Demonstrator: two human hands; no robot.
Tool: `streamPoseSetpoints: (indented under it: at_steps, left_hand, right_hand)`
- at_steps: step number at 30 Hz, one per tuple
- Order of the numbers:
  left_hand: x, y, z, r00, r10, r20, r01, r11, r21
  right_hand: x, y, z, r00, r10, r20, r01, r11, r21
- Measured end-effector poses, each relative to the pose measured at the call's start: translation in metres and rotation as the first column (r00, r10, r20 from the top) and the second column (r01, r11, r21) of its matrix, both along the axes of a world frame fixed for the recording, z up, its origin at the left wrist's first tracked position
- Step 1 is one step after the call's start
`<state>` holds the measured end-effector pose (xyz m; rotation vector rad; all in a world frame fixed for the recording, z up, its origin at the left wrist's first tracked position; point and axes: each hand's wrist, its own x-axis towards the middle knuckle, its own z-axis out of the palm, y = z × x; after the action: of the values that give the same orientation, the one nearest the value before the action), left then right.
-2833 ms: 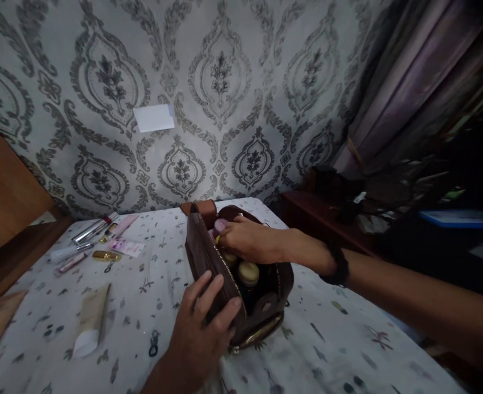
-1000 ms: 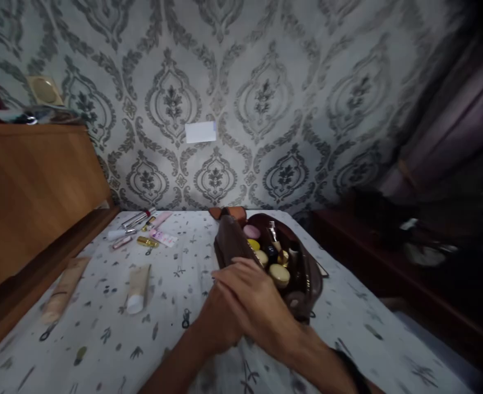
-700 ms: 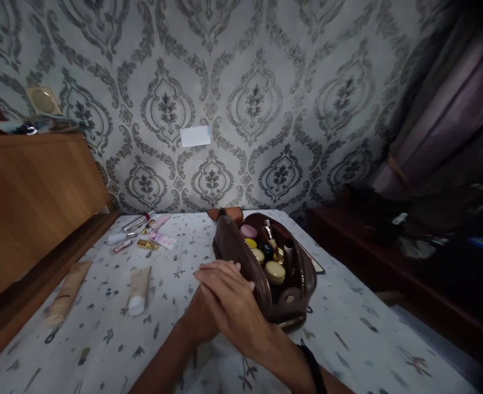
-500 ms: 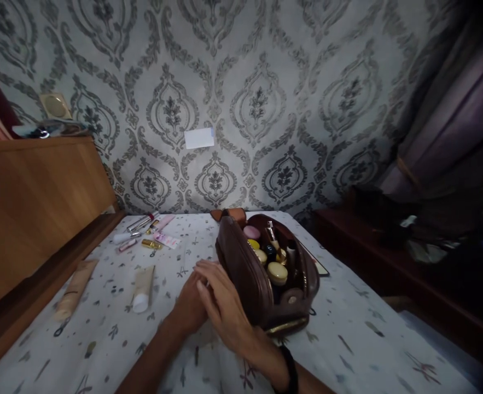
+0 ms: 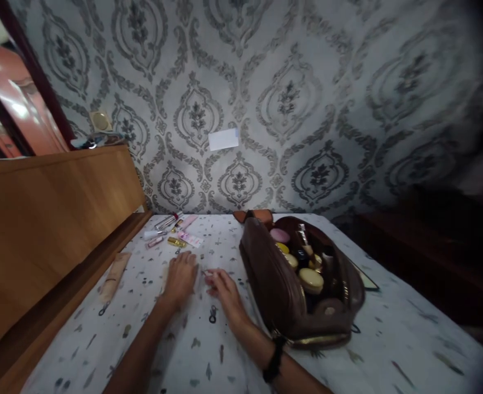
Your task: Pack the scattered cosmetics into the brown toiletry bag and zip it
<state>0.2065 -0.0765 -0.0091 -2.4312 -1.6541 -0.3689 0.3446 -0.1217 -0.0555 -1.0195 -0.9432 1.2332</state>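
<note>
My left hand (image 5: 180, 278) is palm down over the patterned sheet, smeared by motion, its fingertips hidden beneath it. It covers about where the pale white-capped tube lay, and that tube does not show. To its right, my right hand (image 5: 225, 293) points left with bent fingers drawn together. Whatever small thing may be at its fingertips is too blurred to name. Right of it stands a brown makeup bag (image 5: 272, 284), unzipped. Inside are a cream round container (image 5: 310, 280), a pink one (image 5: 279, 235), a yellow one and several small bottles.
Lipsticks and small tubes, among them a gold one (image 5: 176, 241), lie at the back left. A beige tube (image 5: 115, 276) is near the wooden board (image 5: 60, 202). A black clip (image 5: 212, 314) lies between my forearms. Patterned wall (image 5: 241, 71) behind.
My hands, crossed before, are now apart, the left one over the white-capped tube's place. The right has come away from the bag's side. The view has turned left.
</note>
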Motion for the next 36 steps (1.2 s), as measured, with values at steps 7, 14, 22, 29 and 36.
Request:
streamPoseSetpoints:
  at_steps: [7, 14, 22, 29, 36]
  left_hand:
    - [-0.019, 0.051, 0.005, 0.986, 0.127, -0.111, -0.13, 0.991, -0.024]
    - [-0.015, 0.066, 0.005, 0.964, 0.107, -0.244, -0.152, 0.973, -0.173]
    - [-0.003, 0.061, 0.022, 0.921, 0.086, -0.379, -0.149, 0.979, -0.14]
    - [-0.004, 0.066, 0.026, 0.902, 0.096, -0.42, -0.151, 0.983, -0.101]
    - [-0.019, 0.078, 0.015, 0.907, 0.184, -0.378, -0.217, 0.975, -0.047]
  right_hand:
    - [-0.002, -0.01, -0.018, 0.976, 0.049, 0.212, -0.071, 0.993, 0.097]
    - [0.0, -0.009, -0.025, 0.945, -0.001, 0.327, -0.044, 0.991, 0.13]
    - [0.001, -0.01, -0.02, 0.934, -0.001, 0.358, -0.042, 0.993, 0.113]
    - [0.003, -0.008, -0.021, 0.944, -0.009, 0.331, -0.037, 0.991, 0.13]
    - [0.003, -0.002, -0.027, 0.961, 0.028, 0.276, -0.073, 0.985, 0.154]
